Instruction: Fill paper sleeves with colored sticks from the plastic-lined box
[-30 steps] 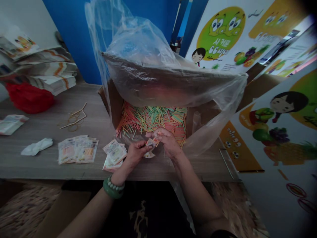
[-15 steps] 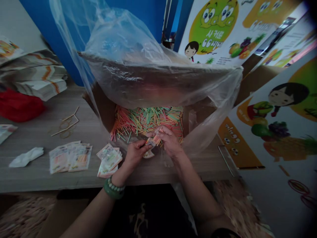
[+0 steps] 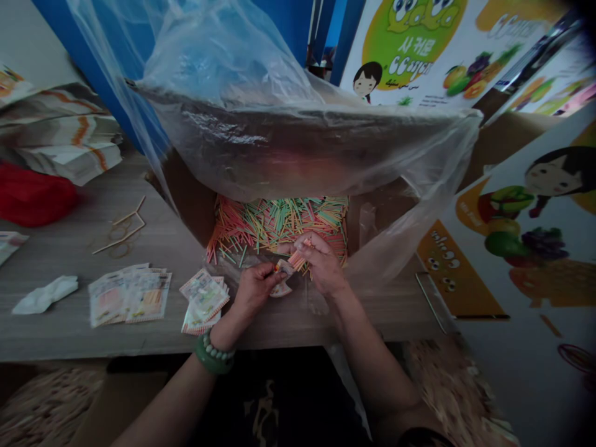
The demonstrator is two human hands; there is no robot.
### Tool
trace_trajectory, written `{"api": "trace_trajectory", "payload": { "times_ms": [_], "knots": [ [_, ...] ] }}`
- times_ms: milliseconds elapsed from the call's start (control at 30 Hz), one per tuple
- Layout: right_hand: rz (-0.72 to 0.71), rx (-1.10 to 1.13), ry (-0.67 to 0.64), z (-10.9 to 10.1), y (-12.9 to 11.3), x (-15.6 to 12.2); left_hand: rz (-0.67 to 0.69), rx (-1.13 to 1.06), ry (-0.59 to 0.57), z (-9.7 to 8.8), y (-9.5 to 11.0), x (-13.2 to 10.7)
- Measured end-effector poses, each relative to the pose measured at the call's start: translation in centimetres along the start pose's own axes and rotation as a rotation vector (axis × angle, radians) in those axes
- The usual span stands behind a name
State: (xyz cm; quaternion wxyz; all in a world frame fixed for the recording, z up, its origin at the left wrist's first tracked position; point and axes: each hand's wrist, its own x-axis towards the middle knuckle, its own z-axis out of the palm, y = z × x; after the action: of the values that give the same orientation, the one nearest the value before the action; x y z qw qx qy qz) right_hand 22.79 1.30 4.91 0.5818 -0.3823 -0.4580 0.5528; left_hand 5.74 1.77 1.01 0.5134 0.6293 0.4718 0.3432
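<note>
My left hand pinches a small printed plastic packet by its edge. Close beside it, my right hand is closed round a bunch of thin orange-pink candy sticks, their lower ends at the packet's mouth. Whether any tips are inside the packet I cannot tell. Behind both hands, an open carton lined with clear plastic holds a heap of loose pink, green and yellow sticks. A stack of packets lies left of my left hand, and another printed packet lies partly under my fingers.
Filled packets lie fanned out on the grey table, with a crumpled white tissue further left. Rubber bands and bent sticks sit behind them, near a red bag. Large printed cartons stand at the right.
The view has shifted slightly. My right hand has drawn the bunch of sticks a little up and right, so more of their length shows. My left hand still holds the packet.
</note>
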Motion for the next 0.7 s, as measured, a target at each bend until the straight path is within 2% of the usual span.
{"api": "trace_trajectory", "payload": {
  "times_ms": [200, 367, 500, 600, 700],
  "knots": [
    [-0.047, -0.015, 0.069, 0.3, 0.1, 0.1, 0.055, 0.170, 0.008, -0.4, -0.1, 0.2],
    [0.067, 0.001, -0.016, 0.7, -0.1, 0.1, 0.048, 0.131, -0.029, -0.5, -0.2, 0.1],
    [0.121, 0.031, 0.014, 0.2, 0.1, 0.1, -0.009, 0.053, -0.096, -0.5, -0.6, -0.1],
    [0.164, 0.030, -0.044, -0.6, 0.2, 0.1, 0.004, 0.051, -0.111, -0.6, -0.8, -0.1],
    [0.205, 0.018, -0.142, -1.2, 0.3, 0.3, 0.092, 0.121, -0.102, -0.9, -0.7, 0.1]
  ]
}}
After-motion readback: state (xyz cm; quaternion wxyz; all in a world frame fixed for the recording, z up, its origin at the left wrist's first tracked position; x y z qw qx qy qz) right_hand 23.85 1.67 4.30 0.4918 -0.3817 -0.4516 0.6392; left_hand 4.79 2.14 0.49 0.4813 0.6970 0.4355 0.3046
